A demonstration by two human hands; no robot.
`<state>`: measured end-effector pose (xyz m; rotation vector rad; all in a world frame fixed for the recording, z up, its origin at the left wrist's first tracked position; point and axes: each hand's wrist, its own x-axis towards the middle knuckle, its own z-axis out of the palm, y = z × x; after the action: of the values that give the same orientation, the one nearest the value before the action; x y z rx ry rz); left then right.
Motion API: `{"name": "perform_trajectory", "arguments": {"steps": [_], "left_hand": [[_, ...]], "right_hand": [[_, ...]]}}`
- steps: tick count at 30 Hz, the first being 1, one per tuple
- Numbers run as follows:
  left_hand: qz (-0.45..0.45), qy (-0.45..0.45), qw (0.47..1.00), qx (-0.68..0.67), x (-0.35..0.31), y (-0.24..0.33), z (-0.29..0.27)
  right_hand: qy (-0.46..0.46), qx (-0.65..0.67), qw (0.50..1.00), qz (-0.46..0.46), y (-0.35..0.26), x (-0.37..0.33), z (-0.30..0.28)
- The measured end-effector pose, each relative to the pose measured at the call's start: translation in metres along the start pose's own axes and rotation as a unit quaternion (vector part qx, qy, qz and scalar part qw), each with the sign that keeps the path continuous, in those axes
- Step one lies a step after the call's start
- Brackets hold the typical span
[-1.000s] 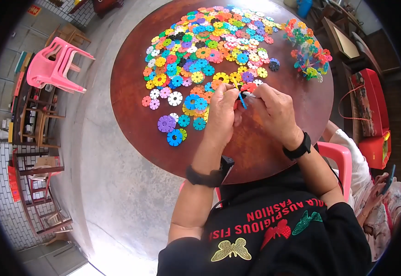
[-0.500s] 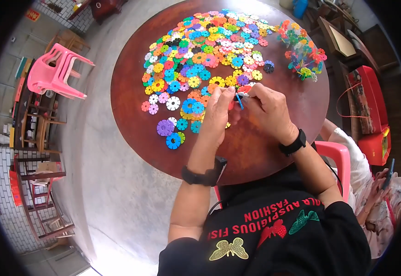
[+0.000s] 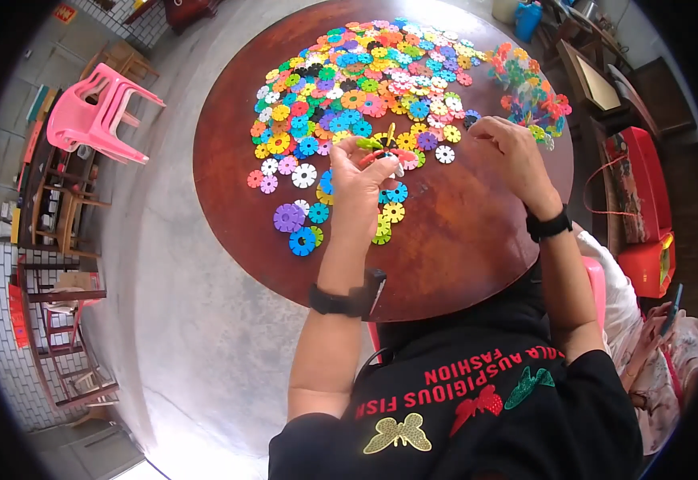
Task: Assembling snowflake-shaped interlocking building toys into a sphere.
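Note:
My left hand [image 3: 355, 172] is over the near middle of the table, pinching a small cluster of joined notched plastic discs [image 3: 387, 154] in red, green, yellow, black and white. My right hand [image 3: 517, 156] hovers apart from it, to the right, close to a dark disc [image 3: 471, 118]. Its fingers curl downward and together, and whatever may be between the tips is hidden. Many loose flower-shaped discs [image 3: 353, 98] in mixed colours cover the far part of the table. Nearer the left hand lie a purple disc [image 3: 289, 218] and a blue disc [image 3: 302, 242].
The round brown table [image 3: 445, 264] has a built-up cluster of translucent discs [image 3: 529, 92] at its far right. A person [image 3: 661, 344] sits at the right with a phone. Stacked pink plastic chairs [image 3: 97, 112] stand at the left, and red boxes [image 3: 645, 200] at the right.
Both hands were together on the disc cluster; now my right hand has left it and moved right. My left hand keeps the cluster, now more in view, slightly further left.

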<state>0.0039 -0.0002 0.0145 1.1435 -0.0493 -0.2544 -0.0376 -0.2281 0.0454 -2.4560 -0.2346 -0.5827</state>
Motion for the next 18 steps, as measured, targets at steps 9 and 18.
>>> {"name": "perform_trajectory", "arguments": {"steps": [9,18], "left_hand": [[-0.08,-0.099,0.981,-0.143,0.005,-0.003,-0.013],[-0.163,-0.082,0.972,-0.146,-0.006,0.01,0.001]], "right_hand": [[-0.111,-0.126,0.985,0.028,0.026,0.002,0.05],[-0.135,-0.168,0.976,0.042,0.024,-0.005,0.063]]}}
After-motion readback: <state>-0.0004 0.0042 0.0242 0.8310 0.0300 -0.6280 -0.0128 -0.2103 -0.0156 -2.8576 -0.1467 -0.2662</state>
